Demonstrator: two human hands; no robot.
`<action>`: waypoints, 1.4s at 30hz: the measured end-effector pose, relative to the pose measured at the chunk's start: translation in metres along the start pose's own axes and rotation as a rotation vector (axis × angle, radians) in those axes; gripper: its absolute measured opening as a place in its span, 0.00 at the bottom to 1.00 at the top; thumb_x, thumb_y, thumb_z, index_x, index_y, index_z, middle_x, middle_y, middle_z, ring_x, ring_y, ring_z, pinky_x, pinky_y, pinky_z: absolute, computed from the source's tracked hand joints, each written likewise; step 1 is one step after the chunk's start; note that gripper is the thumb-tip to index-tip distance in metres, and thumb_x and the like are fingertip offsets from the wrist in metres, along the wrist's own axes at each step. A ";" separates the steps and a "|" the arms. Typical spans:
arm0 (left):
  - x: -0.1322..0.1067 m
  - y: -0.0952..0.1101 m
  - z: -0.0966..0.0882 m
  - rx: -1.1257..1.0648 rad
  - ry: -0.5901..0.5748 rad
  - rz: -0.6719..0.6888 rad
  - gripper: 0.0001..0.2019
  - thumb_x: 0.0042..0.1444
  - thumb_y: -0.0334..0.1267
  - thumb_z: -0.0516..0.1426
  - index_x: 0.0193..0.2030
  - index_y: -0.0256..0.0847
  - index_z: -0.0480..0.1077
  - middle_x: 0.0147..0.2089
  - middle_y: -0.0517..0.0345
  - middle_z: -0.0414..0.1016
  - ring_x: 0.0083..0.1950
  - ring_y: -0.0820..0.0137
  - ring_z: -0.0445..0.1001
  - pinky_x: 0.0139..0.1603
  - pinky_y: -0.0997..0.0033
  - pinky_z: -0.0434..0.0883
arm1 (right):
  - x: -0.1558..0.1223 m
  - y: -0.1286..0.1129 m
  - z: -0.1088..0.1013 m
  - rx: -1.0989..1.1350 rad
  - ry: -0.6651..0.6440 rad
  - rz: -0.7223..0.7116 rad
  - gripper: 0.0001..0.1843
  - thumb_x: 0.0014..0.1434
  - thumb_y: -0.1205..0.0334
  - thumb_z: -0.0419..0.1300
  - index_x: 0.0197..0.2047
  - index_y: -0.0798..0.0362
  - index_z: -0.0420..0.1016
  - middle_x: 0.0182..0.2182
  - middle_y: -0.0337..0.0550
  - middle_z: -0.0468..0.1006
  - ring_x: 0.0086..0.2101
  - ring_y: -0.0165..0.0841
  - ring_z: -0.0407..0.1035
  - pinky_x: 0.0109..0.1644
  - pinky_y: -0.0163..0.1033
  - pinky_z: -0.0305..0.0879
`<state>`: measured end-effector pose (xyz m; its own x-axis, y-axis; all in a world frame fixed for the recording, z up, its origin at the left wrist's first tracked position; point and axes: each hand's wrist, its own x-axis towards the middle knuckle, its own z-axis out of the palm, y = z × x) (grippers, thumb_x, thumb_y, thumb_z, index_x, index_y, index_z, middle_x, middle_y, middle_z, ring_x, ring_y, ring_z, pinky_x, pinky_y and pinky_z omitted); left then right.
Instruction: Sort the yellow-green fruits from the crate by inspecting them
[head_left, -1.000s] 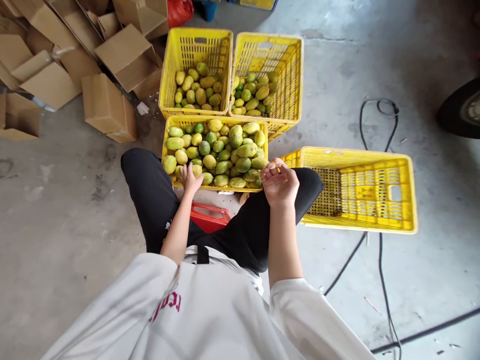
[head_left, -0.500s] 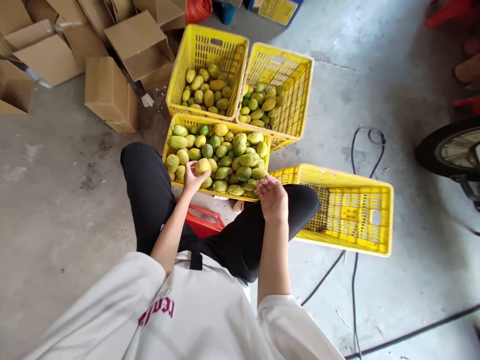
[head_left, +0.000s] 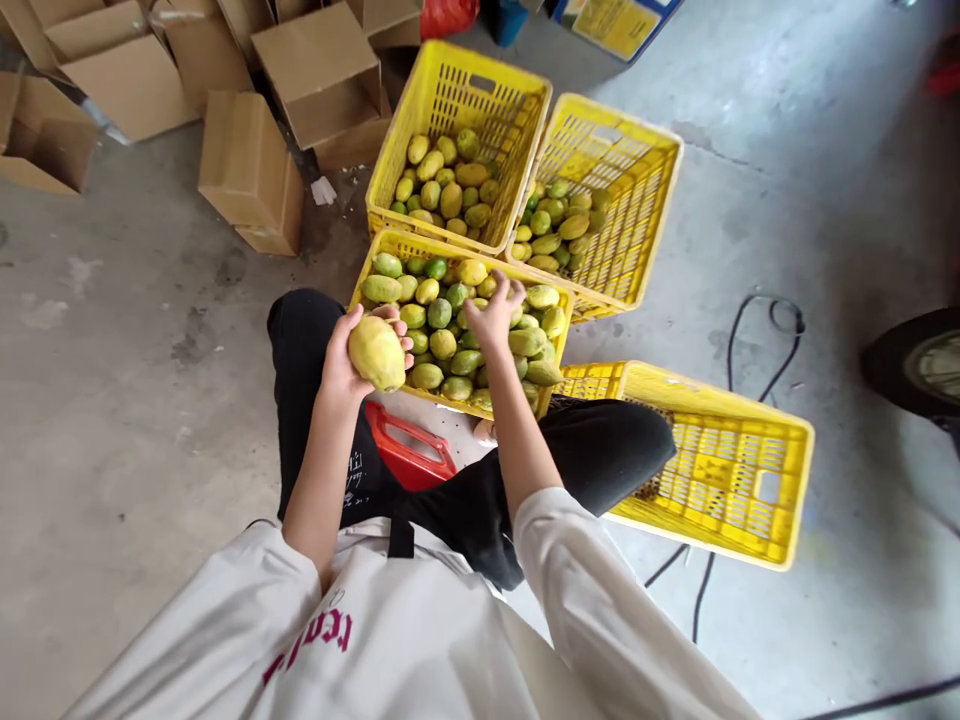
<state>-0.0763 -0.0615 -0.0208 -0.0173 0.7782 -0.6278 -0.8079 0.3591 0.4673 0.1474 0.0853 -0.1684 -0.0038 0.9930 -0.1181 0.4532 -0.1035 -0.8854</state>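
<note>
My left hand [head_left: 341, 362] is wrapped around a yellow papaya [head_left: 377, 354], held above my lap at the near left corner of a full yellow crate [head_left: 454, 403]. My right hand [head_left: 493, 312] reaches over the papayas [head_left: 457, 362] in this crate. Its fingers are spread and bent downward, with nothing seen between them. The fruit under its palm is hidden. Green and yellow papayas fill the crate in front of my knees.
Two deeper yellow crates [head_left: 550, 88] with papayas stand behind the full one. Another yellow crate [head_left: 720, 470] is beside my right knee. Cardboard boxes [head_left: 244, 160] lie at the back left. A red plastic thing [head_left: 409, 450] sits between my legs. A black cable [head_left: 731, 345] and a wheel [head_left: 934, 365] are on the right.
My left hand has lifted its papaya up from the crate toward me. My right hand has moved from the crate's near right corner to over its middle. The view has shifted.
</note>
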 end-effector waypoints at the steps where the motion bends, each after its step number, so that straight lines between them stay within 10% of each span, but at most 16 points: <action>1: -0.001 0.001 0.002 -0.042 0.031 0.012 0.27 0.73 0.69 0.66 0.51 0.44 0.82 0.39 0.52 0.84 0.43 0.54 0.90 0.38 0.62 0.87 | 0.004 0.003 0.010 -0.079 0.008 0.053 0.33 0.58 0.59 0.73 0.66 0.47 0.75 0.77 0.63 0.63 0.82 0.64 0.56 0.87 0.76 0.62; 11: 0.009 -0.008 0.005 -0.158 0.147 -0.063 0.22 0.68 0.60 0.70 0.38 0.42 0.78 0.30 0.56 0.80 0.29 0.64 0.82 0.29 0.70 0.79 | -0.015 0.034 0.016 -0.438 -0.145 0.145 0.35 0.57 0.62 0.70 0.68 0.51 0.74 0.70 0.63 0.70 0.70 0.61 0.73 0.78 0.67 0.74; 17: 0.011 -0.015 0.009 -0.182 0.176 -0.077 0.21 0.68 0.61 0.70 0.40 0.43 0.78 0.28 0.58 0.79 0.27 0.64 0.82 0.27 0.70 0.77 | -0.038 0.025 0.017 0.437 0.138 0.352 0.25 0.52 0.64 0.71 0.50 0.41 0.67 0.54 0.42 0.74 0.63 0.44 0.74 0.75 0.56 0.78; 26: -0.017 -0.018 -0.001 -0.211 0.123 -0.041 0.12 0.76 0.47 0.61 0.54 0.42 0.79 0.40 0.52 0.86 0.40 0.59 0.90 0.46 0.62 0.89 | -0.080 -0.035 -0.026 1.405 0.038 0.404 0.13 0.68 0.55 0.75 0.43 0.41 0.73 0.40 0.36 0.81 0.46 0.35 0.79 0.43 0.37 0.83; 35: -0.079 -0.006 0.012 0.005 -0.034 0.151 0.21 0.72 0.50 0.70 0.65 0.44 0.79 0.57 0.43 0.91 0.62 0.48 0.92 0.59 0.53 0.91 | -0.134 -0.060 -0.079 1.179 -0.023 0.255 0.22 0.50 0.44 0.79 0.42 0.41 0.77 0.42 0.41 0.83 0.42 0.42 0.79 0.42 0.45 0.82; 42: -0.093 -0.014 0.017 0.125 -0.099 0.182 0.20 0.70 0.54 0.71 0.59 0.41 0.83 0.58 0.39 0.92 0.65 0.43 0.92 0.59 0.51 0.91 | -0.147 -0.060 -0.097 1.019 -0.037 0.177 0.24 0.58 0.36 0.77 0.46 0.40 0.76 0.41 0.42 0.82 0.48 0.50 0.81 0.43 0.51 0.82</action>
<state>-0.0531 -0.1307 0.0415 -0.0932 0.8802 -0.4653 -0.7177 0.2645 0.6441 0.2070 -0.0490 -0.0549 -0.0458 0.9582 -0.2823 -0.5199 -0.2642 -0.8123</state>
